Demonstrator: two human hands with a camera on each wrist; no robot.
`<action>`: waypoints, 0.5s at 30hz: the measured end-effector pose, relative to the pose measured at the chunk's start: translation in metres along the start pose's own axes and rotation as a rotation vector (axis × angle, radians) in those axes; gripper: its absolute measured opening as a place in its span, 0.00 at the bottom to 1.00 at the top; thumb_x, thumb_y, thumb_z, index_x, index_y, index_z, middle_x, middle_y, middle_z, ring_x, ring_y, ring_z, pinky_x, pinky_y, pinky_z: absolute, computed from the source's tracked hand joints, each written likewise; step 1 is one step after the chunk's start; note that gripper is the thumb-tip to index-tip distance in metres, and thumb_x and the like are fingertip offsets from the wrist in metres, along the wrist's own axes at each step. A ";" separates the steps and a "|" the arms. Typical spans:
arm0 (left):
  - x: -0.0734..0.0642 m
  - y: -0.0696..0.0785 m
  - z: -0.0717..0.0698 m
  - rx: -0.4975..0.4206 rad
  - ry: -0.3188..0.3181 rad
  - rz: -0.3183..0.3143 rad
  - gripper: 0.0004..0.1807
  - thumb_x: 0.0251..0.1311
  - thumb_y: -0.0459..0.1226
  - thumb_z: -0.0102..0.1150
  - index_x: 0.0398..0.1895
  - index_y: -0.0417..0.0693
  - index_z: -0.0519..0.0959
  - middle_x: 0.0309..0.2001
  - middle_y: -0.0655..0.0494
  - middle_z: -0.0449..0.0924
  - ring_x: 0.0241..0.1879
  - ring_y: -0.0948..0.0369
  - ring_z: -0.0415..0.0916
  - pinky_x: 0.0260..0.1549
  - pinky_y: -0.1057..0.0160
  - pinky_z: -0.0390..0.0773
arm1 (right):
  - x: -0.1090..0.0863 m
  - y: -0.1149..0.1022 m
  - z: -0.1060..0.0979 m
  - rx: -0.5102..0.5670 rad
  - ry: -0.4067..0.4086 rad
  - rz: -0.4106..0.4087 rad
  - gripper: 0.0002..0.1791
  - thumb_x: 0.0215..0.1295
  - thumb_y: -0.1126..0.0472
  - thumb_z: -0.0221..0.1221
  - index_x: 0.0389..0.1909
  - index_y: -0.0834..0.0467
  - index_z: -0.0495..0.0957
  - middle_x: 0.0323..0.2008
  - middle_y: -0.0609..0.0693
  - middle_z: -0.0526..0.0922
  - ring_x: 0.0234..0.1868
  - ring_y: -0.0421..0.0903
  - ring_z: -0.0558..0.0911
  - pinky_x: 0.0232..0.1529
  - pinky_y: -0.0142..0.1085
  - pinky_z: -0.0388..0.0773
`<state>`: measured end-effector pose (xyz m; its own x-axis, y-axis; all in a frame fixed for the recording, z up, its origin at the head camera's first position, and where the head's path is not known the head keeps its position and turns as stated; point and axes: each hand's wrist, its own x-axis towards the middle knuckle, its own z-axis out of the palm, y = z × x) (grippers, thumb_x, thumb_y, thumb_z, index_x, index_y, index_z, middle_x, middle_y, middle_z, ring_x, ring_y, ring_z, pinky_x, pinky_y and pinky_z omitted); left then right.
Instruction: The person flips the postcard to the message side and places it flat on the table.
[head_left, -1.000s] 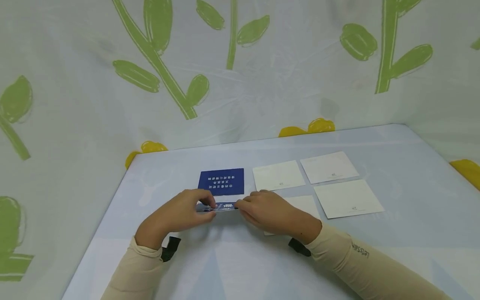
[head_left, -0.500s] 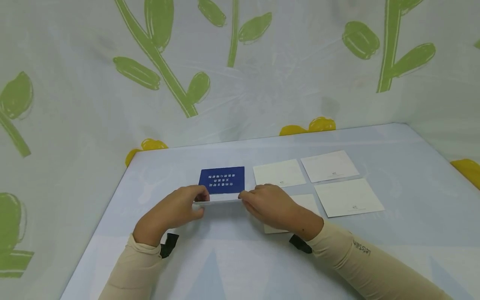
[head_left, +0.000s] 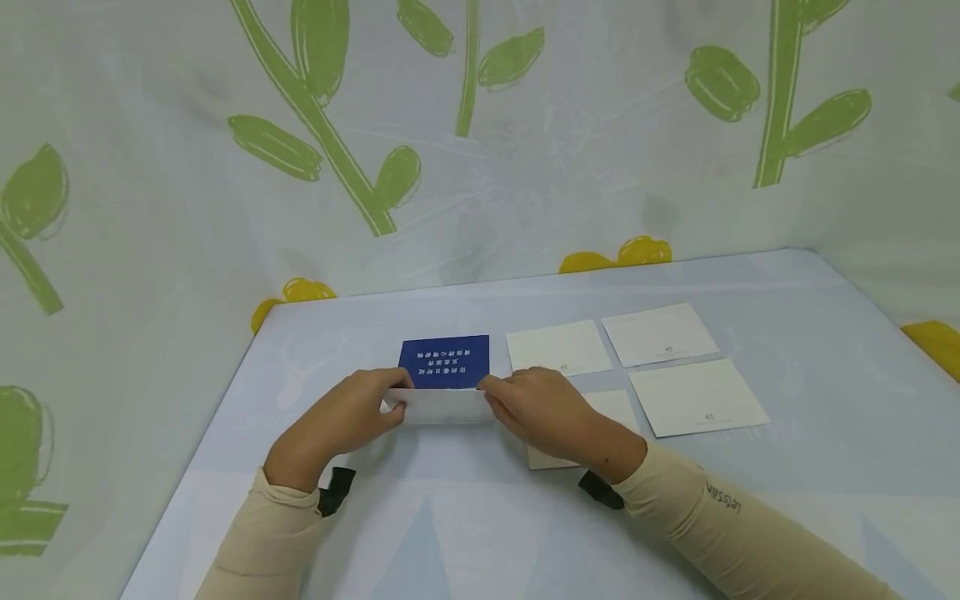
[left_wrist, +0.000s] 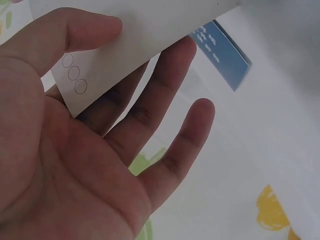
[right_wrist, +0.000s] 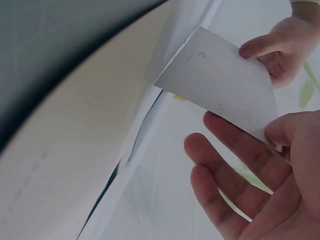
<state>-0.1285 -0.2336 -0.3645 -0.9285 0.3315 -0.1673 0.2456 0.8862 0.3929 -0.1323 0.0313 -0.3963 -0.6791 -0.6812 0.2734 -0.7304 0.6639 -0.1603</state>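
Observation:
A postcard [head_left: 447, 407] is held off the table between both hands, its white back turned toward me. My left hand [head_left: 345, 422] pinches one end; in the left wrist view the thumb lies on the white side, near a few printed circles, with fingers behind the card. The other end is pinched by my right hand [head_left: 546, 419], and the right wrist view shows its thumb on the white face of the postcard [right_wrist: 217, 80]. Just beyond, a dark blue card [head_left: 450, 360] with white lettering lies flat.
To the right lie white cards: one at the back [head_left: 558, 346], another at far right [head_left: 660, 335], and a nearer one [head_left: 697, 398]. A fourth card [head_left: 615, 406] is partly covered by my right hand. Behind the table [head_left: 480, 533] rises a leaf-patterned cloth [head_left: 570, 167].
The postcard has tilted from showing its blue printed face, through edge-on, to showing its white back. The left hand has shifted slightly left and up. Cards on the table stay put.

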 end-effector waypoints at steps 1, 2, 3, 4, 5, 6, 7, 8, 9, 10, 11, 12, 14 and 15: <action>0.000 0.000 0.000 -0.006 -0.002 0.004 0.11 0.61 0.31 0.60 0.47 0.46 0.80 0.46 0.53 0.85 0.38 0.58 0.75 0.37 0.61 0.74 | 0.000 0.000 0.000 0.000 0.015 -0.005 0.10 0.72 0.60 0.58 0.51 0.53 0.80 0.27 0.44 0.87 0.23 0.36 0.75 0.36 0.34 0.81; 0.000 0.000 0.000 -0.012 -0.005 0.006 0.11 0.62 0.30 0.60 0.47 0.45 0.80 0.46 0.53 0.85 0.37 0.58 0.75 0.36 0.61 0.74 | 0.000 -0.001 0.001 0.000 0.032 -0.010 0.10 0.71 0.60 0.59 0.50 0.53 0.80 0.27 0.44 0.86 0.22 0.36 0.75 0.35 0.33 0.81; 0.000 0.000 0.000 -0.019 -0.010 -0.001 0.12 0.62 0.30 0.60 0.49 0.45 0.80 0.46 0.52 0.85 0.36 0.58 0.75 0.34 0.62 0.74 | 0.000 -0.001 0.001 0.001 0.048 -0.014 0.10 0.71 0.60 0.59 0.50 0.53 0.80 0.26 0.44 0.86 0.22 0.36 0.74 0.34 0.33 0.80; 0.000 0.001 0.000 -0.023 -0.014 -0.007 0.13 0.62 0.31 0.60 0.49 0.45 0.79 0.46 0.52 0.85 0.36 0.59 0.75 0.34 0.62 0.74 | 0.000 -0.001 0.001 0.002 0.062 -0.016 0.10 0.71 0.60 0.59 0.50 0.54 0.80 0.26 0.44 0.86 0.22 0.35 0.74 0.33 0.32 0.80; 0.000 0.001 0.000 -0.030 -0.017 -0.012 0.13 0.62 0.31 0.60 0.51 0.45 0.79 0.46 0.52 0.85 0.35 0.59 0.75 0.33 0.63 0.74 | 0.000 -0.002 0.002 0.003 0.074 -0.018 0.10 0.70 0.61 0.60 0.50 0.54 0.81 0.26 0.44 0.85 0.22 0.35 0.73 0.32 0.31 0.79; 0.000 0.001 0.000 -0.031 -0.017 -0.018 0.15 0.62 0.31 0.60 0.52 0.44 0.79 0.47 0.51 0.84 0.35 0.59 0.75 0.32 0.63 0.74 | 0.000 -0.002 0.002 0.005 0.079 -0.015 0.10 0.70 0.61 0.60 0.50 0.54 0.81 0.26 0.44 0.85 0.22 0.35 0.73 0.31 0.30 0.78; 0.000 0.002 0.000 -0.035 -0.016 -0.021 0.16 0.62 0.30 0.60 0.53 0.44 0.78 0.49 0.50 0.84 0.35 0.58 0.76 0.32 0.64 0.74 | 0.001 -0.002 0.002 0.009 0.080 -0.008 0.11 0.69 0.61 0.61 0.51 0.53 0.81 0.26 0.44 0.85 0.22 0.36 0.73 0.30 0.29 0.77; 0.001 0.002 0.001 -0.039 -0.014 -0.024 0.17 0.62 0.30 0.60 0.54 0.45 0.77 0.50 0.49 0.84 0.35 0.58 0.76 0.32 0.64 0.75 | 0.001 -0.002 0.001 0.016 0.075 0.003 0.12 0.69 0.60 0.62 0.52 0.53 0.81 0.27 0.44 0.85 0.22 0.36 0.73 0.29 0.28 0.76; 0.001 0.002 0.001 -0.042 -0.013 -0.024 0.17 0.62 0.30 0.60 0.55 0.45 0.77 0.50 0.48 0.84 0.35 0.58 0.75 0.31 0.64 0.74 | 0.001 -0.002 0.001 0.025 0.065 0.017 0.13 0.68 0.60 0.62 0.52 0.53 0.81 0.27 0.44 0.85 0.23 0.36 0.73 0.29 0.27 0.75; 0.001 0.002 0.001 -0.047 -0.011 -0.022 0.18 0.62 0.30 0.61 0.55 0.45 0.76 0.51 0.48 0.83 0.35 0.58 0.75 0.31 0.64 0.74 | 0.002 -0.002 0.001 0.033 0.054 0.032 0.14 0.68 0.59 0.63 0.53 0.52 0.80 0.28 0.44 0.85 0.24 0.36 0.74 0.29 0.26 0.75; 0.001 0.002 0.001 -0.050 -0.007 -0.019 0.18 0.62 0.30 0.61 0.56 0.45 0.75 0.51 0.48 0.83 0.35 0.58 0.75 0.31 0.64 0.74 | 0.002 -0.003 0.000 0.041 0.040 0.047 0.15 0.67 0.59 0.64 0.54 0.52 0.80 0.28 0.44 0.85 0.25 0.36 0.75 0.29 0.25 0.74; 0.001 0.003 0.001 -0.050 -0.004 -0.015 0.19 0.62 0.30 0.61 0.56 0.45 0.74 0.50 0.48 0.82 0.34 0.59 0.75 0.31 0.64 0.74 | 0.002 -0.003 0.000 0.048 0.028 0.061 0.16 0.67 0.58 0.65 0.55 0.51 0.80 0.29 0.44 0.85 0.26 0.36 0.76 0.29 0.25 0.74; 0.002 0.003 0.001 -0.053 0.002 -0.005 0.20 0.62 0.31 0.61 0.57 0.45 0.73 0.48 0.49 0.81 0.32 0.60 0.73 0.29 0.64 0.73 | 0.001 -0.003 -0.001 0.060 0.017 0.079 0.19 0.66 0.57 0.66 0.56 0.51 0.79 0.30 0.44 0.86 0.28 0.37 0.78 0.29 0.24 0.74; 0.002 0.004 0.001 -0.056 0.003 -0.001 0.20 0.62 0.31 0.62 0.57 0.45 0.72 0.46 0.49 0.81 0.30 0.60 0.72 0.28 0.64 0.72 | 0.001 -0.002 -0.001 0.065 0.015 0.082 0.19 0.65 0.57 0.66 0.57 0.51 0.79 0.30 0.44 0.86 0.28 0.37 0.78 0.29 0.24 0.74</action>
<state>-0.1290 -0.2298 -0.3639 -0.9294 0.3299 -0.1654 0.2290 0.8670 0.4426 -0.1312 0.0292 -0.3950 -0.7363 -0.6201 0.2709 -0.6757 0.6957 -0.2440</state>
